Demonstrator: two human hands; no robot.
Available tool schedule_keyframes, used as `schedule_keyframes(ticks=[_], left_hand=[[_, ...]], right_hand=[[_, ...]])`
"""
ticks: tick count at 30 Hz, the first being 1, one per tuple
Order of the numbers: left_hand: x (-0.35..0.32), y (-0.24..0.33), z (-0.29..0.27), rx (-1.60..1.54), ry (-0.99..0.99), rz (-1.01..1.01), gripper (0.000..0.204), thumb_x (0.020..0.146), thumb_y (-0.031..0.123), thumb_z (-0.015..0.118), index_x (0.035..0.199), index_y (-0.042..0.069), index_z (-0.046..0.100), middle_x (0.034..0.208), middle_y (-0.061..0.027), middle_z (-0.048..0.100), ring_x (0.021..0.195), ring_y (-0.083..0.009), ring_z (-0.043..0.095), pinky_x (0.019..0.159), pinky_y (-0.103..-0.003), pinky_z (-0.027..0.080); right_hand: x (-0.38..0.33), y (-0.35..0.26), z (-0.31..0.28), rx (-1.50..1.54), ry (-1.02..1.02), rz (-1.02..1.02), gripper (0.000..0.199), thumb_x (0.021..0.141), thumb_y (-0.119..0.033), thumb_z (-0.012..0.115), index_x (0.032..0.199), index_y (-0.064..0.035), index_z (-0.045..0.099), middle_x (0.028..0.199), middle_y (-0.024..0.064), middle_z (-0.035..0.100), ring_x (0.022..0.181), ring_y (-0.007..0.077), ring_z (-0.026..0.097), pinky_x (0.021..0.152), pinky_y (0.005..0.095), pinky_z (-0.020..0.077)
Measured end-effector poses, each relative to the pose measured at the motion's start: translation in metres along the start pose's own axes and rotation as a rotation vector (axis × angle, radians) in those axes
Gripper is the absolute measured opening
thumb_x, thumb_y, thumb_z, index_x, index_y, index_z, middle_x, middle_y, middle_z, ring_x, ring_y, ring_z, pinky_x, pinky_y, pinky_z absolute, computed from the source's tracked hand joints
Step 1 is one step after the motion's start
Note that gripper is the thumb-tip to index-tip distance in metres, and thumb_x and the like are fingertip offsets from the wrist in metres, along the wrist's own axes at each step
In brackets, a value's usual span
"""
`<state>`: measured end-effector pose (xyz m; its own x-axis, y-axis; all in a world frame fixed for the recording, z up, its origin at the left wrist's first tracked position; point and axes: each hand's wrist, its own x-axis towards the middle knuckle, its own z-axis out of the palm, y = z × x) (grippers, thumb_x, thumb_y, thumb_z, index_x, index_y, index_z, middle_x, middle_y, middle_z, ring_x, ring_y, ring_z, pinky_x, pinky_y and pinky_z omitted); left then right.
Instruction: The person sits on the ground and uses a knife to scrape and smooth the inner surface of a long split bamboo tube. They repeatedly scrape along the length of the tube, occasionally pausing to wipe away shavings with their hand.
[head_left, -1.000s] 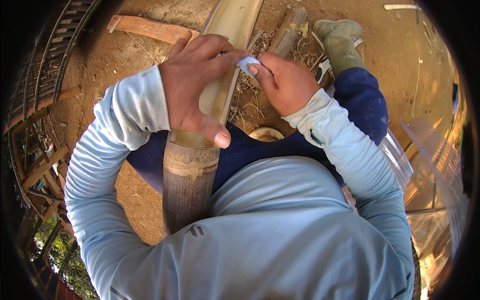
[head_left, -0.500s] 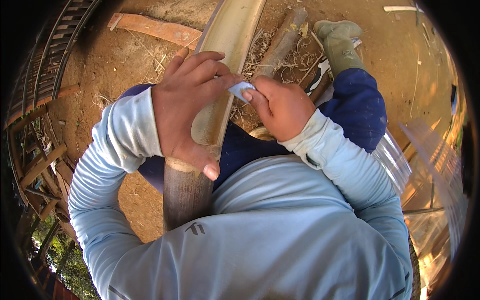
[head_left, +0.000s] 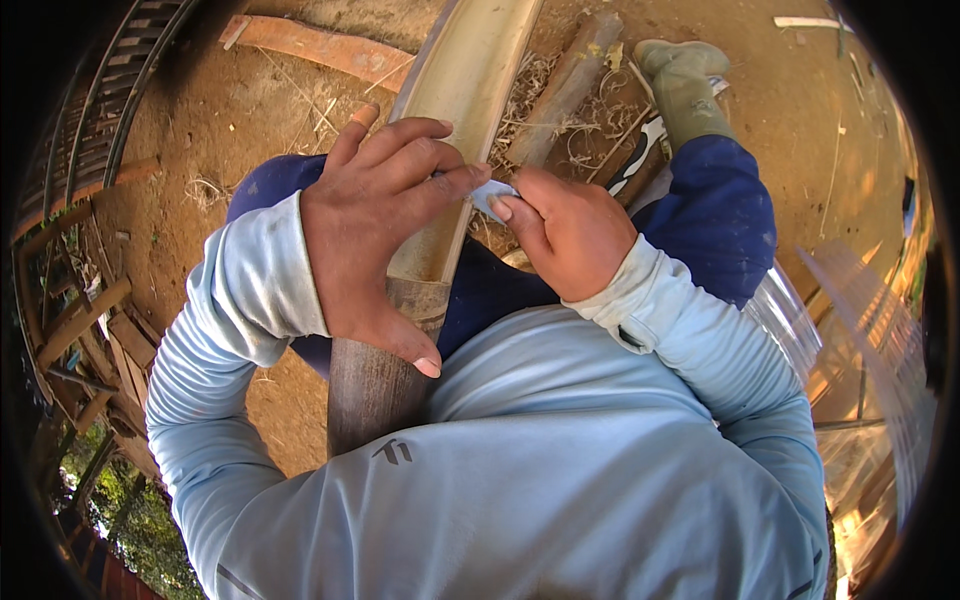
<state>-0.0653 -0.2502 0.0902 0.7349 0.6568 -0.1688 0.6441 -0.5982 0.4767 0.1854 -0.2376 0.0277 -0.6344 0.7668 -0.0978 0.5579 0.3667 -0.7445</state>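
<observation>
A long bamboo pole (head_left: 470, 75) runs from the top of the view down between my legs. Its far part is cut open into a pale trough, and its near end (head_left: 375, 395) is a whole brown round. My left hand (head_left: 365, 235) lies across the pole with thumb and fingers spread wide, its fingertips near the trough's right edge. Between the thumb and fingers of my right hand (head_left: 580, 235) is a small folded light-blue piece (head_left: 487, 198), held at that same edge. My left index fingertip is next to this piece; whether they touch I cannot tell.
Right of the pole, a cut log (head_left: 570, 85) lies among curled shavings (head_left: 530, 85). A black-and-white handle (head_left: 638, 158) is by my booted foot (head_left: 685, 90). A reddish plank (head_left: 320, 50) lies far left. Slatted timber (head_left: 90, 310) borders the left; clear corrugated sheets (head_left: 860, 340) stand right.
Both hands have shifted slightly toward my body, the right one still pinching the light-blue piece. My left hand stays spread over the bamboo.
</observation>
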Motion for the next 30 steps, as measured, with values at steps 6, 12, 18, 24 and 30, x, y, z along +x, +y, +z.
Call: schedule_keyframes(ticks=[6,12,18,24,30], left_hand=[[-0.008,0.007,0.001,-0.032,-0.013,-0.012,0.125,0.046,0.078,0.081,0.142,0.003,0.053,0.13,-0.0161,0.054,0.138,-0.0435,0.041,0.114,-0.068,0.021],[-0.01,0.012,0.003,-0.03,0.0,-0.022,0.116,0.052,0.072,0.082,0.141,0.003,0.056,0.127,-0.0153,0.055,0.137,-0.0418,0.043,0.114,-0.068,0.022],[-0.017,0.018,0.005,-0.035,-0.01,-0.02,0.097,0.059,0.058,0.082,0.137,0.004,0.059,0.125,-0.0142,0.056,0.136,-0.0405,0.044,0.115,-0.067,0.02],[-0.021,0.021,0.01,-0.058,0.01,-0.01,0.089,0.061,0.051,0.081,0.135,0.004,0.062,0.123,-0.0134,0.057,0.135,-0.0391,0.044,0.115,-0.067,0.021],[-0.022,0.023,0.012,-0.091,0.01,-0.003,0.081,0.063,0.046,0.081,0.13,0.004,0.066,0.119,-0.013,0.059,0.132,-0.0385,0.047,0.116,-0.065,0.02]], right_hand=[[-0.012,-0.006,0.004,0.056,-0.073,0.019,0.022,0.101,-0.023,0.059,0.091,-0.0034,0.055,0.071,0.0225,0.059,0.069,0.0452,0.062,0.059,0.0517,0.0461],[-0.015,-0.008,0.004,0.063,-0.083,0.022,0.022,0.101,-0.024,0.06,0.093,-0.0037,0.055,0.071,0.0222,0.059,0.068,0.0453,0.062,0.058,0.051,0.0462],[-0.026,-0.011,0.011,0.106,-0.113,-0.02,0.024,0.102,-0.025,0.058,0.092,-0.0038,0.053,0.069,0.0219,0.058,0.067,0.0452,0.062,0.057,0.0505,0.0462],[-0.027,-0.013,0.008,0.1,-0.183,-0.025,0.025,0.103,-0.026,0.058,0.092,-0.0035,0.052,0.068,0.0211,0.057,0.065,0.0445,0.061,0.056,0.0501,0.0464],[-0.029,-0.011,0.011,0.138,-0.217,-0.036,0.024,0.101,-0.025,0.059,0.094,-0.0033,0.052,0.071,0.0212,0.059,0.067,0.0443,0.063,0.058,0.0507,0.0476]])
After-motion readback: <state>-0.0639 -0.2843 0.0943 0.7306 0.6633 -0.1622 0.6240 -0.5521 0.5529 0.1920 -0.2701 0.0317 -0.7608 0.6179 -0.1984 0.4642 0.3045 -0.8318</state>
